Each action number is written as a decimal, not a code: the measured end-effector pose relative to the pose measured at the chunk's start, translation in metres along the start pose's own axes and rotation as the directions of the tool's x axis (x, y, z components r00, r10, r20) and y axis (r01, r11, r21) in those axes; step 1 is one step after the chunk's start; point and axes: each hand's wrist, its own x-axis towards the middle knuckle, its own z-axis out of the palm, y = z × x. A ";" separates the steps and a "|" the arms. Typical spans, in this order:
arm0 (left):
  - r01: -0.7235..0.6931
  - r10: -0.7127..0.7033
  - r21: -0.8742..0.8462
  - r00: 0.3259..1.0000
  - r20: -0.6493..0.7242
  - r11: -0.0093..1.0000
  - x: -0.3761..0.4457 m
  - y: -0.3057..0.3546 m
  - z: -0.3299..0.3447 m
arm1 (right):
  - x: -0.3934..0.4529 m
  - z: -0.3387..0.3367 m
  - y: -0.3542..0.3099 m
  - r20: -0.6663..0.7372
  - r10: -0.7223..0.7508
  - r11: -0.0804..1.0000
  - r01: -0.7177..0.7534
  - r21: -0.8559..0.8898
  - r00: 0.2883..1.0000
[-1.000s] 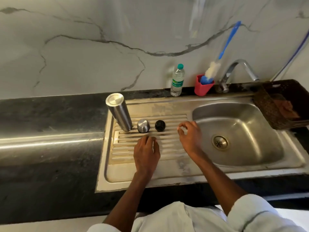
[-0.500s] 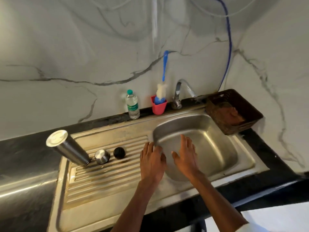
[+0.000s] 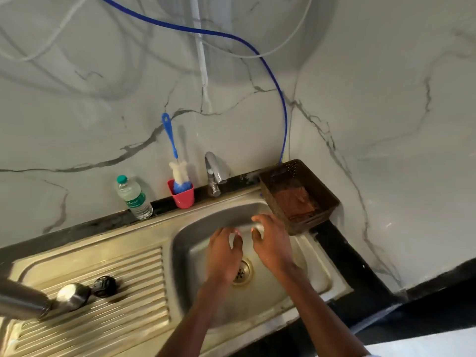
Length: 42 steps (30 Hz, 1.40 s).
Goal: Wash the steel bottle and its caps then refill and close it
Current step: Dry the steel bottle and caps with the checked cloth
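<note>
Fingers [image 3: 235, 237] on both my hands are loosely spread and, as far as the blur allows, hold nothing; they hang over the sink [image 3: 319, 276], under the tap [image 3: 215, 167]. Steel bottle [image 3: 20, 302] and both caps [image 3: 73, 296] wait on the drainboard.

My left hand [image 3: 223, 253] and right hand [image 3: 271, 243] hang open above the sink [image 3: 319, 276]; steel bottle [image 3: 20, 301] stands at the worktop's left edge.

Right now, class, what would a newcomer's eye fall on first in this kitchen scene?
Two bare hands, left hand and right hand, held over the steel sink basin and holding nothing. On the draining board at left, the steel bottle stands beside a steel cap and a black cap.
</note>
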 end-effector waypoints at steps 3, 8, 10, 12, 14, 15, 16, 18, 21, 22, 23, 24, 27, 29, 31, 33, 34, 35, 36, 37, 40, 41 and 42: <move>0.072 -0.064 -0.136 0.996 0.063 0.988 0.014 0.027 0.023 | 0.022 -0.026 0.020 -0.057 -0.021 0.999 0.024 0.044 0.998; 0.085 -0.054 -0.189 0.985 0.166 0.978 0.040 0.059 0.057 | 0.067 -0.065 0.054 -0.138 0.077 0.996 -0.071 0.046 0.987; 0.055 -0.017 -0.192 0.980 0.196 0.980 0.048 0.074 0.065 | 0.088 -0.074 0.068 -0.102 0.127 0.992 -0.129 -0.008 0.987; 0.038 0.004 -0.175 0.971 0.238 0.984 0.058 0.082 0.076 | 0.114 -0.074 0.087 -0.012 0.163 0.979 -0.164 -0.121 0.986; 0.022 0.013 -0.133 0.966 0.258 0.991 0.067 0.082 0.087 | 0.139 -0.069 0.104 0.081 0.151 0.963 -0.128 -0.238 0.985; 0.021 0.011 -0.117 0.964 0.266 0.993 0.071 0.079 0.093 | 0.150 -0.065 0.111 0.133 0.128 0.957 -0.088 -0.276 0.983; 0.034 -0.004 -0.103 0.960 0.281 0.994 0.074 0.078 0.099 | 0.161 -0.060 0.119 0.191 0.106 0.950 -0.043 -0.308 0.976; 0.074 -0.043 -0.091 0.951 0.306 0.993 0.077 0.076 0.111 | 0.180 -0.051 0.134 0.329 0.089 0.929 0.040 -0.367 0.940; 0.101 -0.067 -0.086 0.943 0.326 0.991 0.077 0.070 0.126 | 0.199 -0.035 0.161 0.456 0.144 0.899 0.076 -0.431 0.878; 0.109 -0.076 -0.083 0.939 0.337 0.991 0.077 0.069 0.130 | 0.204 -0.031 0.169 0.478 0.152 0.891 0.090 -0.445 0.865; 0.114 -0.083 -0.075 0.937 0.340 0.991 0.077 0.069 0.133 | 0.207 -0.027 0.175 0.497 0.158 0.882 0.105 -0.459 0.853; 0.114 -0.090 -0.054 0.938 0.334 0.992 0.075 0.069 0.135 | 0.210 -0.023 0.180 0.508 0.163 0.875 0.114 -0.471 0.846; 0.104 -0.097 -0.008 0.948 0.304 0.995 0.074 0.069 0.138 | 0.214 -0.023 0.174 0.515 0.132 0.842 0.179 -0.509 0.847; 0.120 -0.109 -0.017 0.947 0.303 0.993 0.076 0.069 0.139 | 0.215 -0.027 0.164 0.499 0.103 0.813 0.217 -0.541 0.861; 0.132 -0.114 -0.034 0.942 0.317 0.991 0.076 0.069 0.137 | 0.213 -0.034 0.153 0.469 0.081 0.793 0.229 -0.565 0.879; 0.144 -0.108 -0.082 0.933 0.342 0.986 0.077 0.065 0.135 | 0.210 -0.046 0.143 0.444 0.073 0.799 0.214 -0.562 0.893; 0.166 -0.114 -0.115 0.925 0.363 0.979 0.078 0.063 0.134 | 0.208 -0.053 0.139 0.432 0.074 0.813 0.197 -0.548 0.899; 0.181 -0.110 -0.157 0.919 0.379 0.971 0.080 0.061 0.134 | 0.207 -0.062 0.134 0.417 0.076 0.832 0.173 -0.527 0.906; 0.200 -0.112 -0.192 0.913 0.392 0.961 0.080 0.061 0.132 | 0.204 -0.071 0.129 0.405 0.086 0.848 0.146 -0.509 0.910; 0.202 -0.098 -0.237 0.917 0.387 0.950 0.079 0.064 0.129 | 0.201 -0.081 0.123 0.392 0.098 0.861 0.119 -0.494 0.915; 0.188 -0.104 -0.349 0.964 0.246 0.918 0.073 0.071 0.118 | 0.190 -0.107 0.101 0.327 0.094 0.912 0.050 -0.407 0.940; 0.180 -0.119 -0.387 0.977 0.177 0.904 0.073 0.069 0.114 | 0.185 -0.115 0.093 0.295 0.082 0.935 0.030 -0.354 0.952; 0.171 -0.129 -0.429 0.984 0.126 0.887 0.072 0.072 0.107 | 0.180 -0.122 0.085 0.264 0.073 0.955 0.009 -0.296 0.962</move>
